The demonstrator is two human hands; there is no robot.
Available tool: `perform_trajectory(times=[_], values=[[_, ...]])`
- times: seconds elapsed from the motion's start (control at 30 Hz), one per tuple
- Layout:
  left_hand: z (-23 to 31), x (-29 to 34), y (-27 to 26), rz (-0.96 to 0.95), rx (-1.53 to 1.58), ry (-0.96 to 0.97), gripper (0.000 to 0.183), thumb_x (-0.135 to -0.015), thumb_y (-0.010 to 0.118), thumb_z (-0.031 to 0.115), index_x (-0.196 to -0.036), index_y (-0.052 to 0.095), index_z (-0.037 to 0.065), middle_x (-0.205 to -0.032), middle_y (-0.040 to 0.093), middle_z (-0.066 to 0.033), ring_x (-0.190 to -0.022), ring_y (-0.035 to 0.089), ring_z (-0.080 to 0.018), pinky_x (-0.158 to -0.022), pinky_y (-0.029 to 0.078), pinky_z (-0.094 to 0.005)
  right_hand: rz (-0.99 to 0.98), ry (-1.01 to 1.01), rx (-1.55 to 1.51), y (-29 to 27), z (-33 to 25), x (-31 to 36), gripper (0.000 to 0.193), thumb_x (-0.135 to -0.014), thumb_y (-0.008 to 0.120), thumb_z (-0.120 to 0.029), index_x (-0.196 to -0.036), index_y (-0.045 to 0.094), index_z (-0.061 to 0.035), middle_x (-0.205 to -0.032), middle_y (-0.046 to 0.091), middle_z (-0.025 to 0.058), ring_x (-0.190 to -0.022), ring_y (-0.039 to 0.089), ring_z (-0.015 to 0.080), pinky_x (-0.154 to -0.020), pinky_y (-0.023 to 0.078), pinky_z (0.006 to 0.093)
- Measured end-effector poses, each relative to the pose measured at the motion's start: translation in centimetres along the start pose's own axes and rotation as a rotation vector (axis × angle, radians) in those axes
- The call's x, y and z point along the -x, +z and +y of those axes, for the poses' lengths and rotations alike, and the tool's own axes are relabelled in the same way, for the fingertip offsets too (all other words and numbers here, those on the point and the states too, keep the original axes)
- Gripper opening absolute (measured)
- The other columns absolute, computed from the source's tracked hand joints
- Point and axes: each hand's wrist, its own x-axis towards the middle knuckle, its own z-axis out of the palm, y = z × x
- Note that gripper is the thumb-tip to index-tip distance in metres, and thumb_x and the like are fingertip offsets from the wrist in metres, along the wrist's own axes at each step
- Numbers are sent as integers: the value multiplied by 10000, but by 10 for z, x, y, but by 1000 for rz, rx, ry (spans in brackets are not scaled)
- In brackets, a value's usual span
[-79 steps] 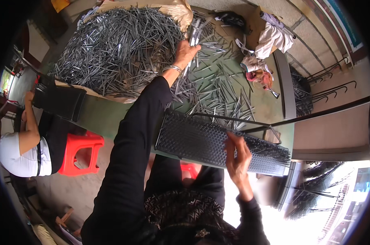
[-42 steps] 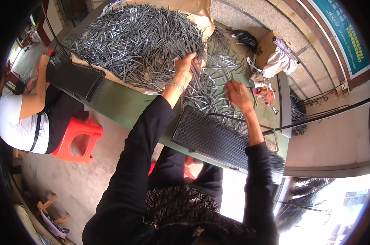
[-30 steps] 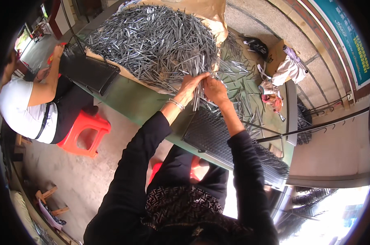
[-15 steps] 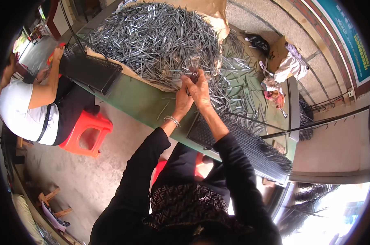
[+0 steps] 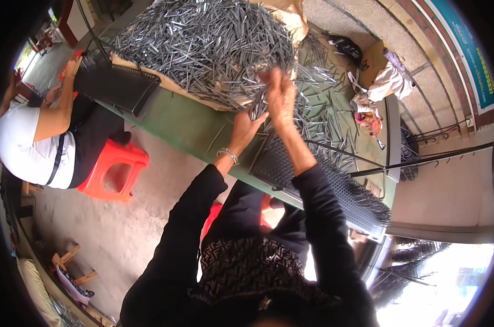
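A large heap of thin grey metal-looking strips (image 5: 203,49) lies on brown paper over the green table. My left hand (image 5: 245,129), with a bracelet at its wrist, is closed round a small bunch of these strips (image 5: 258,104) at the near edge of the heap. Just right of it and slightly farther away is my right hand (image 5: 281,101), over the heap's right side. Its fingertips are smeared by motion, so what they hold, if anything, does not show. Below my right forearm stands a black studded rack (image 5: 334,188) with many thin dark pieces along its right end.
Loose strips (image 5: 334,128) spread over the table's right part. Cloths (image 5: 388,84) and a cardboard box (image 5: 373,57) lie at the far right. A person in a white shirt (image 5: 21,133) sits at the left by another black rack (image 5: 119,87), on a red stool (image 5: 113,171).
My hands, together half a second ago, are now apart. The right one has moved right and away from me over the heap; the left one keeps the bunch near the table edge.
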Motion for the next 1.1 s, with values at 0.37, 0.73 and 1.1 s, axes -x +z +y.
perform_trajectory(times=[0.37,0.73,1.1], values=[[22,-31,-6,27,871,-366,369,-837,756,231,-1103,625,10,-945,665,-57,-823,649,-146,-718,530,-266,-249,184,309,0,40,-7,513,-993,486,-409,-842,650,53,-653,647,180,-630,643,266,-658,503,417],[36,9,-44,414,340,-152,264,-838,759,269,-844,633,38,-730,610,22,-612,518,-78,-582,418,-261,-815,80,1111,-76,81,-51,1017,-665,723,-720,-1258,550,88,-1284,539,314,-1230,531,377,-992,442,435],[8,25,5,479,452,-211,182,-875,720,192,-867,605,51,-730,576,42,-660,500,-55,-616,413,-231,-1055,303,1325,-70,96,-56,649,-698,733,-477,-1139,664,-6,-1324,493,323,-1236,503,437,-937,461,514]])
